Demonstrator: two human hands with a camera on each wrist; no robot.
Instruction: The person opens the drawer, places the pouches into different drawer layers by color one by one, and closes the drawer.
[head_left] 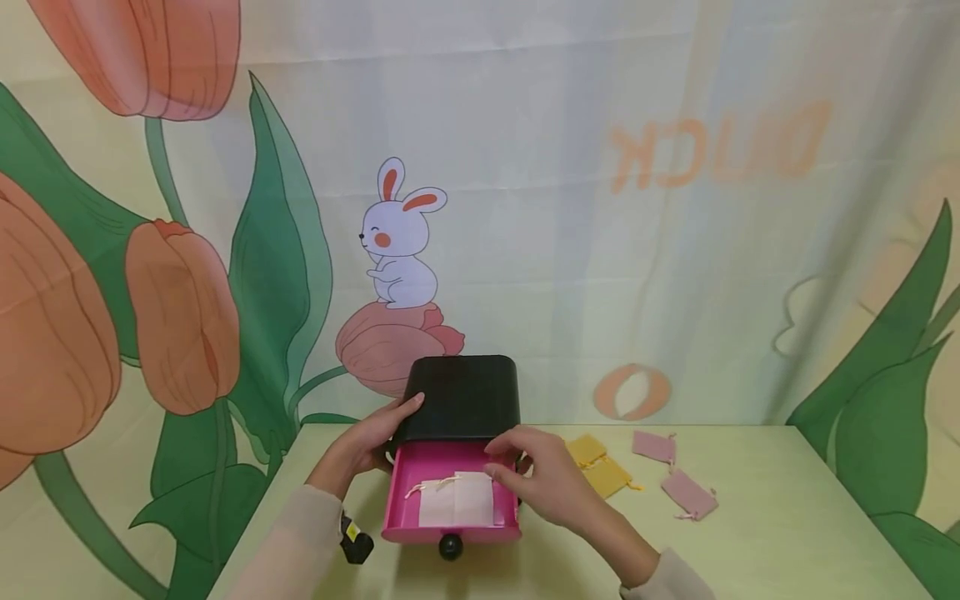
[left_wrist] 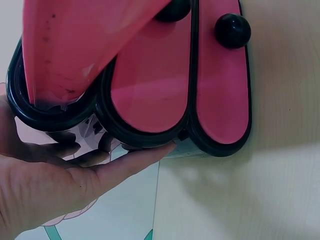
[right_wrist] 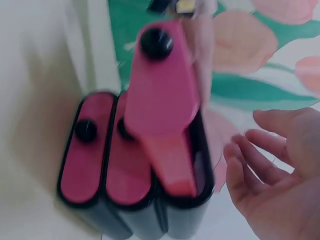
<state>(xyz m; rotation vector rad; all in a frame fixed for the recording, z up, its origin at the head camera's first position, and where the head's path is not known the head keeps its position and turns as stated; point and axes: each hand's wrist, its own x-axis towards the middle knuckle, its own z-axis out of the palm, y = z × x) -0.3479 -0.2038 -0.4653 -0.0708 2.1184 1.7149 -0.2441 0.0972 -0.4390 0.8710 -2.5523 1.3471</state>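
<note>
Head view: left hand flat against black drawer box, bracing; right hand relaxed, fingers spread over white pouch in open pink drawer. Tip: brace box, tuck drawstrings clear.

You have two yellow drawstring pouches lying overlapped on the pale green table, toward its back edge. To their right you see two pink drawstring pouches, apart from each other, one nearer the back and one closer to you. Behind the table hangs a printed backdrop: orange tulips, green leaves, a white rabbit sitting on a pink tulip, and faint mirrored orange lettering.
</note>
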